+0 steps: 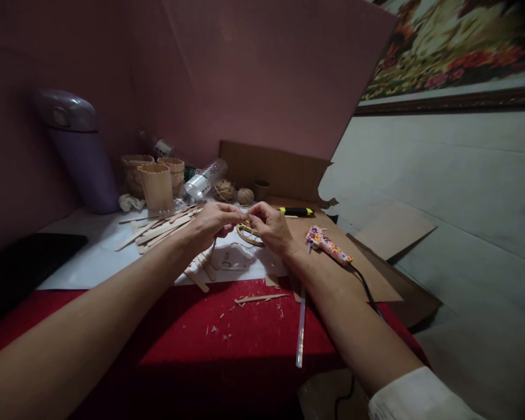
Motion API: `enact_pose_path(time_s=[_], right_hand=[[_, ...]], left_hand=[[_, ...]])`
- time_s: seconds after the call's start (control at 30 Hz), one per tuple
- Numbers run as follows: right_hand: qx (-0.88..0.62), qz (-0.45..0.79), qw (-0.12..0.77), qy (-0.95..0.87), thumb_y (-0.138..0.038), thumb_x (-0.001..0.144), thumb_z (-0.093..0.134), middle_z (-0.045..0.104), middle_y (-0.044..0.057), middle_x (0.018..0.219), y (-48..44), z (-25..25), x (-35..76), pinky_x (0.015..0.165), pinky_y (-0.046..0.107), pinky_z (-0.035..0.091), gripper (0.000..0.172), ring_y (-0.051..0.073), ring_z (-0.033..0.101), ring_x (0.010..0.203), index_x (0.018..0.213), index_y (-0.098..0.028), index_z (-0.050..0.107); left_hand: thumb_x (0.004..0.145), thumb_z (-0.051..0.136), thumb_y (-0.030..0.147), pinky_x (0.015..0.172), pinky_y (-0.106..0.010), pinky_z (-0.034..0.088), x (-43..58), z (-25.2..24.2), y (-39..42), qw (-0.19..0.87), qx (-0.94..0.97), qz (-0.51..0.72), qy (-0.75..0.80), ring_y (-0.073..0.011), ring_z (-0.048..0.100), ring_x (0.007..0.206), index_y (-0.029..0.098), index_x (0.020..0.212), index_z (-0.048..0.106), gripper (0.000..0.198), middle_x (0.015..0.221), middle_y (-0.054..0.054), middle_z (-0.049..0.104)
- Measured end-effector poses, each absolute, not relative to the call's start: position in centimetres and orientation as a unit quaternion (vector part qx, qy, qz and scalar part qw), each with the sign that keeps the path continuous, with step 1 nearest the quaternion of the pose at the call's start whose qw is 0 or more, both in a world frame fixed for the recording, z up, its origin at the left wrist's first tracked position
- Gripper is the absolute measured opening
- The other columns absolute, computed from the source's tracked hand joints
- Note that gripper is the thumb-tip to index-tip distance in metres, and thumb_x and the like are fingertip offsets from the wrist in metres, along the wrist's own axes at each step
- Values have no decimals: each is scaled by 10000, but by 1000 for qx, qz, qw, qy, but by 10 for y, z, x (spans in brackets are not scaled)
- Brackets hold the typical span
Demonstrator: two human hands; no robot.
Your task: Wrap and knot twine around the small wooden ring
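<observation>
My left hand (pixel 216 220) and my right hand (pixel 269 226) meet over the middle of the table, thumbs and fingers pinched together. What lies between their fingertips is too small to make out. Just below the fingers is a tan ring-shaped piece (pixel 250 234), partly covered by my hands. Flat wooden craft sticks (pixel 161 230) lie in a loose pile left of my left hand. To the right of my right forearm rests a flower-patterned glue gun (pixel 328 245), with a clear glue stick (pixel 301 332) reaching toward the front edge.
Behind the hands are balls of twine (pixel 224 191), a clear plastic bottle (pixel 205 181) and wooden cups (pixel 155 185). A yellow-and-black cutter (pixel 296 212) lies on cardboard (pixel 359 274). Wood scraps (pixel 262 298) are on the red cloth (pixel 179 344). A purple flask (pixel 81 151) stands left.
</observation>
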State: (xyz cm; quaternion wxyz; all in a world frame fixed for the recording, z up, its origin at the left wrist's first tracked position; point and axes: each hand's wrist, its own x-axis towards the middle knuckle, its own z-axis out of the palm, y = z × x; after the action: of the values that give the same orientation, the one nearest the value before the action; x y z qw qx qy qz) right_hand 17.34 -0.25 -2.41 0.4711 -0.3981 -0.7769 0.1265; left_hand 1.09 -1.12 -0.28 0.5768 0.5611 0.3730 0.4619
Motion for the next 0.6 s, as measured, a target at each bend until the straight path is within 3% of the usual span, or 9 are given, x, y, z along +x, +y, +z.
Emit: enact_pose_path(time_s=[0.3,0.43,0.53,0.6], right_hand=[[-484,88,483,-725,-282,804,518,574,-12,583,12,-20,197,574,244,362,146,127,526,563,715,-188,586],[-567,3,481,-669,-235,772,536,597,24,659,20,-19,210,638,276,378,124,156,535,644,672,-187,591],[-514,-7,543,-664,-262,791,532,583,30,695,14,-15,204,637,268,385,146,146,513,652,683,-179,585],[-442,51,571,-690,-330,827,513,560,8,648,5,-11,194,583,248,378,195,126,485,598,724,-180,584]], left_hand=[[615,678,135,374,-199,106,13,3,-14,582,531,478,389,-17,293,355,96,617,594,93,458,40,419],[611,651,113,377,-204,99,13,5,-14,593,517,485,381,-18,283,348,108,566,549,112,453,41,409],[608,650,116,376,-209,97,12,5,-14,597,504,488,390,-19,266,344,118,533,515,154,438,45,387],[608,649,117,376,-211,94,12,5,-13,595,500,491,395,-20,262,344,117,544,521,143,440,45,387]])
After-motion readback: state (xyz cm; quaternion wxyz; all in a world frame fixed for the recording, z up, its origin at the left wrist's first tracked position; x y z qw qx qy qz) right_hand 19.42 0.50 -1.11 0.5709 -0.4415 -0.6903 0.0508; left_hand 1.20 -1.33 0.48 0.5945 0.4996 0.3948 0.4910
